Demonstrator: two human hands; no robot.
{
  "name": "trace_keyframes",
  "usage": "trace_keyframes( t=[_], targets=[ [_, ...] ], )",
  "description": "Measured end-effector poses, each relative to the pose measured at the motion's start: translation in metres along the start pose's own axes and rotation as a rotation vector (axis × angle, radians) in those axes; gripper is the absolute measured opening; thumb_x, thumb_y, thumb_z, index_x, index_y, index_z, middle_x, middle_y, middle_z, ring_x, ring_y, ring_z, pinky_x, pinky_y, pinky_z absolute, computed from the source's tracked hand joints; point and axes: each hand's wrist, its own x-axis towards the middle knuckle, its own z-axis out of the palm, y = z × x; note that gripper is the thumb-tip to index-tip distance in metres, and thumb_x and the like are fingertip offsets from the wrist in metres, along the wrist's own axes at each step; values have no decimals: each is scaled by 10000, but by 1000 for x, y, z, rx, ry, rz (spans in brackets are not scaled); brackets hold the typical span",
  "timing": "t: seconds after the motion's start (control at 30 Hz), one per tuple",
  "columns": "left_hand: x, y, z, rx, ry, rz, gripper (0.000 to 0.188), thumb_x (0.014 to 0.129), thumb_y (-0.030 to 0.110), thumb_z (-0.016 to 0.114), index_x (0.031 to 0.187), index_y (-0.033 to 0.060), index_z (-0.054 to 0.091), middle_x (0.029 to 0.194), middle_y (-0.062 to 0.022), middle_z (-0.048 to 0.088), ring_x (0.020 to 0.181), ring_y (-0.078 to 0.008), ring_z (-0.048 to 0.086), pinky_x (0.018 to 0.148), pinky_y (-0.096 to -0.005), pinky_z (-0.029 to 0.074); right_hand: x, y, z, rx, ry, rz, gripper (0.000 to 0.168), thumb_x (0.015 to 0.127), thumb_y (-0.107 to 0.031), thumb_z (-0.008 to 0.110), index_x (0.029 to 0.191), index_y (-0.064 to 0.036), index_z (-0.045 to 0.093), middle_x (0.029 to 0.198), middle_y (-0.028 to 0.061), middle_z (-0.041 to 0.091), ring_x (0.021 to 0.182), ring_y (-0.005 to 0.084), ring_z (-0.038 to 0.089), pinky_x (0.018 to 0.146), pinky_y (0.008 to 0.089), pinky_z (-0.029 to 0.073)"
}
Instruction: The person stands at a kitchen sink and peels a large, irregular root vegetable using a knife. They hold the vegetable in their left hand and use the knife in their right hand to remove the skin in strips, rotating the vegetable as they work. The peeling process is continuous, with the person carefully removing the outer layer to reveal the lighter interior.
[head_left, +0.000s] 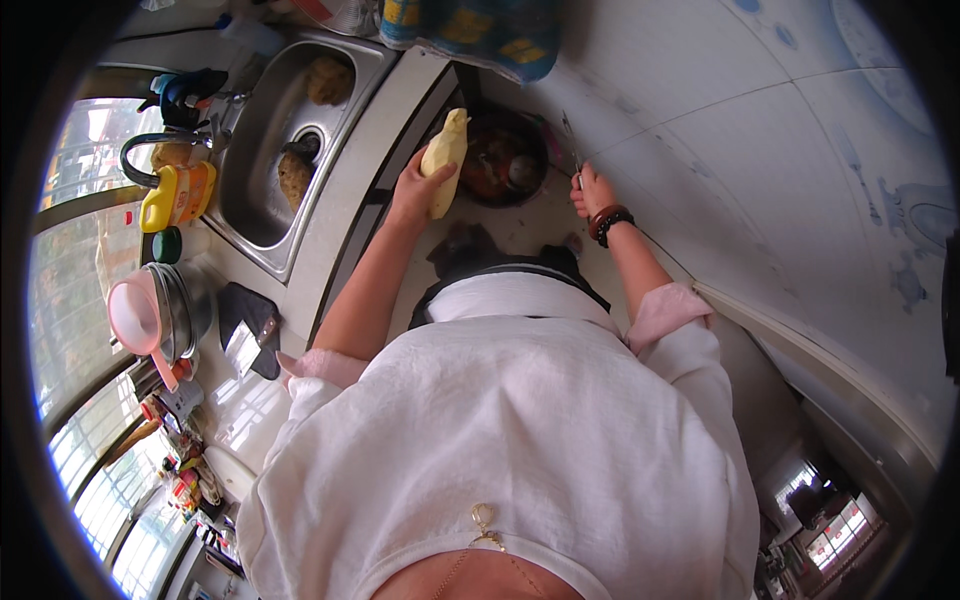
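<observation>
A long, pale yellow peeled root vegetable (448, 161) is gripped upright in my left hand (420, 187), its narrow end pointing away from me. My right hand (592, 193), with bracelets at the wrist, is closed around the handle of a slim metal tool (571, 139), which looks like a peeler or small knife; its exact kind is not clear. The tool and the vegetable are well apart. Below and between the hands, a dark round bin (504, 161) on the floor holds scraps of mixed colours.
At the left is a steel sink (259, 217) with a brown, rough-skinned root (295, 180) beside the drain and another lump at its far end. A yellow bottle (178, 196), stacked bowls (180, 307) and a cleaver (262, 330) lie along the counter. A tiled wall (720, 150) rises at the right.
</observation>
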Motion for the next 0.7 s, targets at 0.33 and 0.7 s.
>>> trace_keyframes(
  t=[0.33,0.7],
  targets=[
    [-17,2,-59,94,228,145,700,682,168,800,1291,13,490,1128,-97,603,1023,-178,571,911,-289,435,7,28,43,-331,-104,-128,489,934,-516,372,640,-131,436,495,-30,386,391,92,314,386,259,245],
    [27,-50,-279,10,875,84,565,682,257,800,1140,7,583,999,-106,658,857,-192,640,761,-318,504,-5,-6,120,-486,-196,-120,445,964,-484,359,731,-116,450,539,-23,421,402,87,341,385,246,286]
  ],
)
